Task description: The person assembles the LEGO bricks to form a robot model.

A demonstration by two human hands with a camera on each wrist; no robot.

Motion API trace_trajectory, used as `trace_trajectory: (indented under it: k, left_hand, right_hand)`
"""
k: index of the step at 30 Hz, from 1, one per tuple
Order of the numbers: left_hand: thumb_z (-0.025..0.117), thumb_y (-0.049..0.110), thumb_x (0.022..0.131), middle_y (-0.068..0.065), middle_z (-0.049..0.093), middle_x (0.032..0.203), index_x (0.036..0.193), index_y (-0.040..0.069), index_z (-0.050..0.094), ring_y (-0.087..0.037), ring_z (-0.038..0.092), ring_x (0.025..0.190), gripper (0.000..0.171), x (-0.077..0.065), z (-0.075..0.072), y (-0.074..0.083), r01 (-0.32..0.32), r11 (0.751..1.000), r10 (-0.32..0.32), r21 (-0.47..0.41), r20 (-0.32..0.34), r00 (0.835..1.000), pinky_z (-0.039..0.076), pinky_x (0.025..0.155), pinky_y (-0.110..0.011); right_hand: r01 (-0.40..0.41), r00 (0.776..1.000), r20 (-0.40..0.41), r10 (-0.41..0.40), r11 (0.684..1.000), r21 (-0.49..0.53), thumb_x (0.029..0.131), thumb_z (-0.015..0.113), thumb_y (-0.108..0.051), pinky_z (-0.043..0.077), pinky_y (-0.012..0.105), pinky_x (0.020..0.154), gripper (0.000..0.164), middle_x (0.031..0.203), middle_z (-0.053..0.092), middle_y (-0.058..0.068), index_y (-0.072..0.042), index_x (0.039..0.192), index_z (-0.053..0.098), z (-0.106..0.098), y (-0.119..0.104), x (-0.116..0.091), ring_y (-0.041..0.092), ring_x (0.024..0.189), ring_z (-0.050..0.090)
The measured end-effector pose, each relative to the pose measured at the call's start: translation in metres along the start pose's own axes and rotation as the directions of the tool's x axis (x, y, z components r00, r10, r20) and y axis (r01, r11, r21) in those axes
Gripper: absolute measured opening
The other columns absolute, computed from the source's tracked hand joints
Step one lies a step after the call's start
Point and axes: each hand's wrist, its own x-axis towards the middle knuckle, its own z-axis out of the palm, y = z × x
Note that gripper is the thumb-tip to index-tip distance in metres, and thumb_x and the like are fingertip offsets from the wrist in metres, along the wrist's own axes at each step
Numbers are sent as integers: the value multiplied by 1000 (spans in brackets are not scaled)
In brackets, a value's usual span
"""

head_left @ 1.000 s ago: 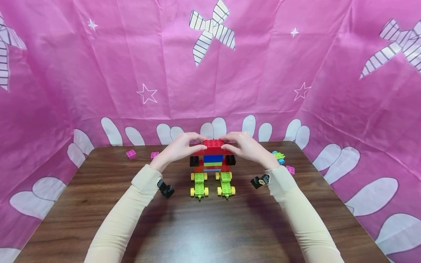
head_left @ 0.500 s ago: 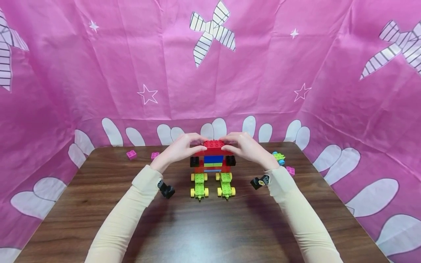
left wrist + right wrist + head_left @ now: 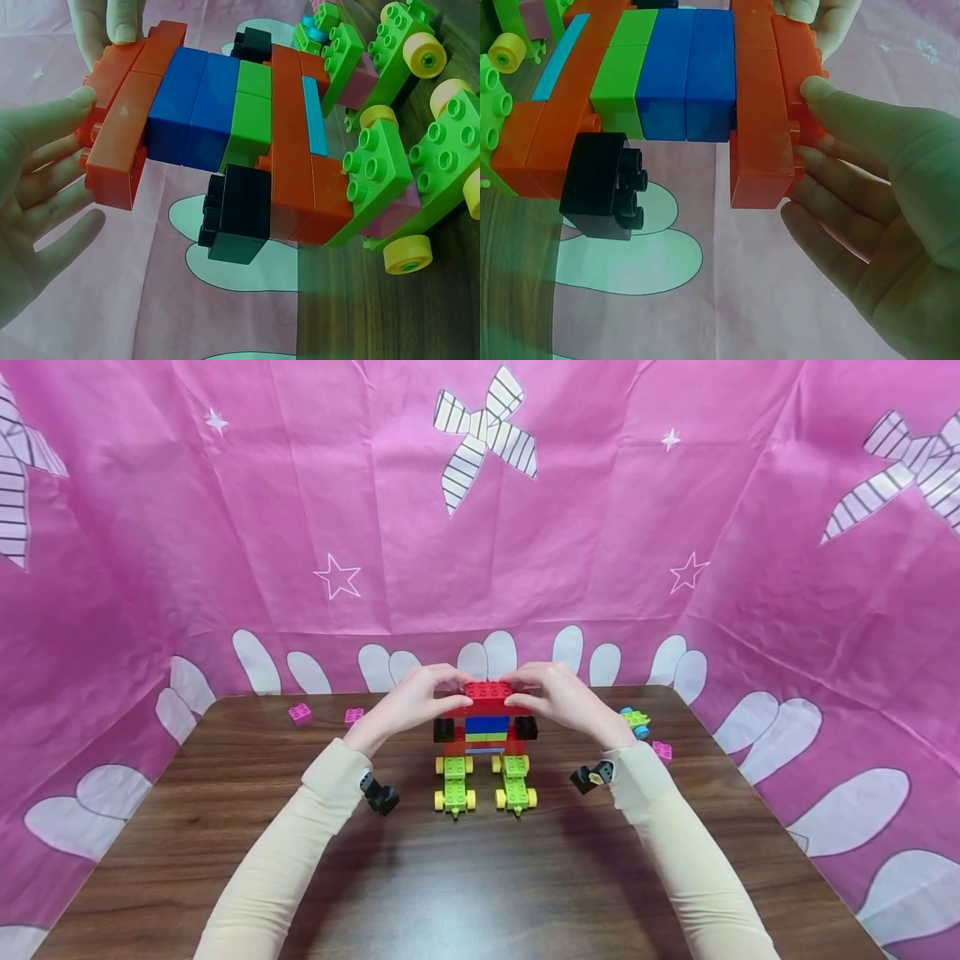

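Observation:
A toy brick build stands on the table, with a top red brick (image 3: 488,692) whose studs face up. My left hand (image 3: 411,700) pinches the left end of that brick, thumb in front and fingers behind. At its right end my right hand (image 3: 564,700) pinches it the same way. A wider red layer lies directly beneath, then blue bricks (image 3: 214,109), green bricks (image 3: 251,112) and a lower red section (image 3: 292,150) with a light blue strip (image 3: 313,107). Black bricks (image 3: 596,184) stick out at both sides. Two green wheeled bases (image 3: 455,789) with yellow wheels form the feet.
On the brown table (image 3: 450,893), a pink brick (image 3: 300,714) and another pink brick (image 3: 353,716) lie at the back left. A green brick car (image 3: 636,720) with blue wheels and a third pink brick (image 3: 662,751) lie by the right forearm. A pink curtain (image 3: 420,560) hangs behind.

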Motion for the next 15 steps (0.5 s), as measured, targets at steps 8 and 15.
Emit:
trace_trajectory:
  k: [8, 15]
  left_hand:
    - [67, 31, 86, -3, 67, 114, 120, 14, 63, -16, 63, 100, 38, 0, 0, 0, 10, 1000, -10, 16, 16, 1000, 52, 91, -35]
    - [66, 31, 87, -3, 67, 116, 122, 14, 62, -17, 62, 105, 39, -1, 1, 0, -4, 999, 4, 34, 7, 1000, 51, 94, -37]
  right_hand:
    - [-26, 999, 35, 26, 1000, 15, 85, 67, -31, 55, 33, 84, 35, 104, 71, 2, -13, 115, 67, -2, -2, 1, 13, 93, 66]
    - [-40, 998, 49, 40, 999, 2, 85, 67, -33, 55, 33, 87, 38, 107, 71, 3, -13, 116, 66, -4, -4, 1, 14, 97, 67]
